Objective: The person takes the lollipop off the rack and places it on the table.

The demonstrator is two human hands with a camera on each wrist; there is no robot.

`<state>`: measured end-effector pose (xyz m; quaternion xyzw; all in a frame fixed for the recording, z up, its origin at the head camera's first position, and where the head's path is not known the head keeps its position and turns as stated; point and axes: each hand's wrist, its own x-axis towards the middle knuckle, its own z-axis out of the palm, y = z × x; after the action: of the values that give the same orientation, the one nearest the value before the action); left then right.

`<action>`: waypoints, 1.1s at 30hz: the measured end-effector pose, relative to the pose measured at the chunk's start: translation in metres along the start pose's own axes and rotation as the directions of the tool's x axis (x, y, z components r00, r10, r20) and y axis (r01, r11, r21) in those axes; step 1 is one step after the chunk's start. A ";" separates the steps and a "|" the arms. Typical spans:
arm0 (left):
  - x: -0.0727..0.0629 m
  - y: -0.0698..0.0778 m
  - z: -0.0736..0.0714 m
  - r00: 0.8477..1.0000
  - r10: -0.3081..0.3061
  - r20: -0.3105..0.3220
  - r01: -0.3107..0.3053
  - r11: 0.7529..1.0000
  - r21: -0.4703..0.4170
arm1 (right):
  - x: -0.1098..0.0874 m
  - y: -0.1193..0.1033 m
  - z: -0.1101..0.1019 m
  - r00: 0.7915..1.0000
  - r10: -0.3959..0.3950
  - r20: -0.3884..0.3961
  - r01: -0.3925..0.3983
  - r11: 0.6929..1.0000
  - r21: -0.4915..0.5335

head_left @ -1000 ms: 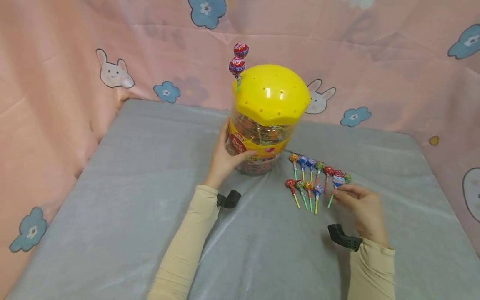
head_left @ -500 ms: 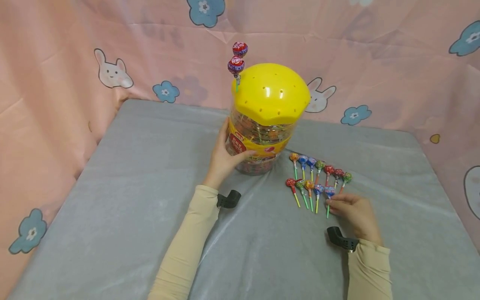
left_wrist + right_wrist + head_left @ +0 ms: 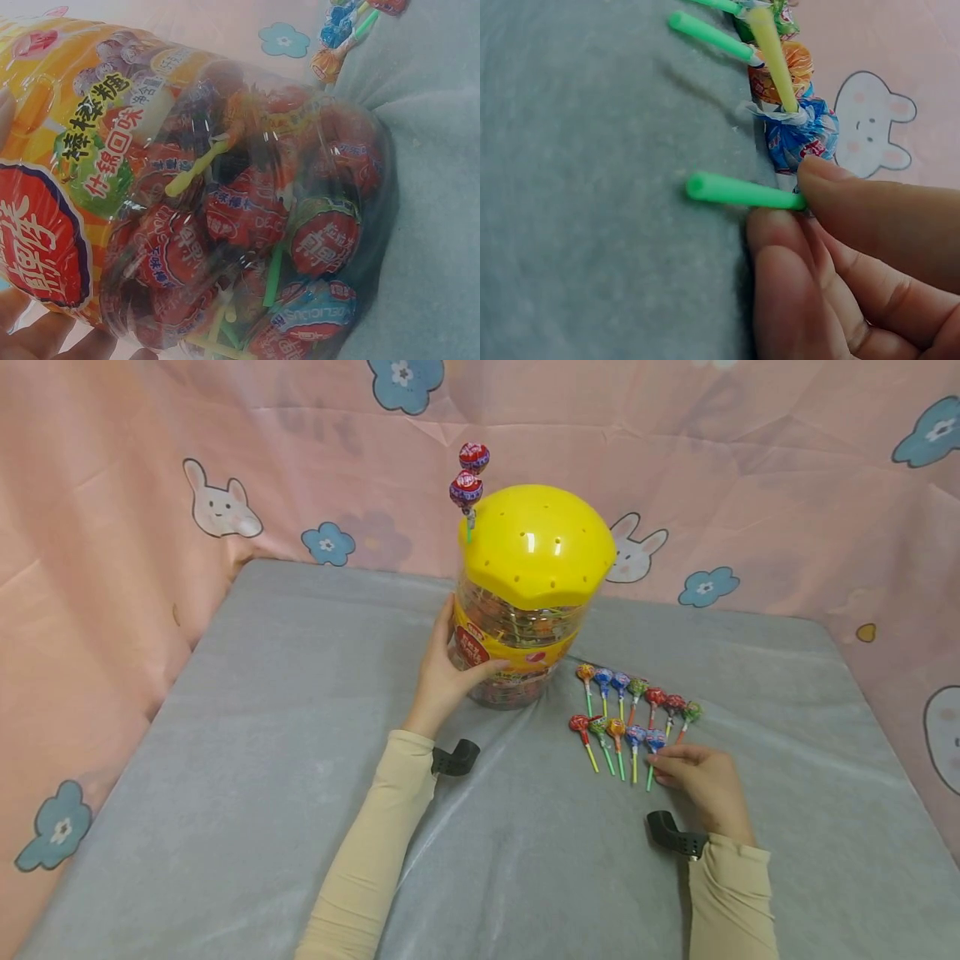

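A clear plastic jar [image 3: 517, 625] full of wrapped lollipops, capped with a yellow domed lid [image 3: 536, 547], stands at the back middle. My left hand [image 3: 446, 677] grips its left side, thumb across the front label. Two red-and-purple lollipops [image 3: 467, 489] stick up at the lid's left edge. My right hand [image 3: 701, 781] pinches the green stick [image 3: 742, 193] of a blue lollipop [image 3: 656, 741], between thumb and fingers. It lies at the right end of the front row. Beside it is another blue lollipop [image 3: 636, 735] with a yellow stick.
Behind the front row runs a back row of several lollipops, from an orange one [image 3: 585, 672] to a green one [image 3: 692, 711]. A grey cloth [image 3: 300, 693] covers the table. A pink curtain [image 3: 315, 460] with rabbits and flowers hangs behind.
My right hand has brought the blue lollipop left and toward me, from over the back row's right end to the front row's end. My left hand keeps its grip on the jar.
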<state>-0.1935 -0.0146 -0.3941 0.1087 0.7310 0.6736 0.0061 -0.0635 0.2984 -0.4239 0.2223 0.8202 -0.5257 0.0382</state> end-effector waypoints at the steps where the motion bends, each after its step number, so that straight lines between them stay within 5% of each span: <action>1: 0.000 0.000 0.000 1.000 0.001 0.001 -0.001 1.000 -0.003 | 0.000 0.000 0.000 1.000 -0.002 -0.004 0.002 1.000 -0.005; 22: 0.000 -0.001 0.000 1.000 -0.002 0.004 0.002 1.000 -0.006 | -0.003 0.001 -0.006 0.999 -0.035 0.028 0.035 0.999 0.012; 33: 0.000 -0.001 0.000 1.000 0.019 0.004 -0.019 1.000 -0.018 | -0.004 -0.006 0.002 0.995 -0.005 -0.104 -0.023 0.965 -0.260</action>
<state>-0.1937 -0.0143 -0.3954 0.1170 0.7239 0.6799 0.0025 -0.0626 0.2935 -0.4182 0.2460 0.8820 -0.4010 0.0268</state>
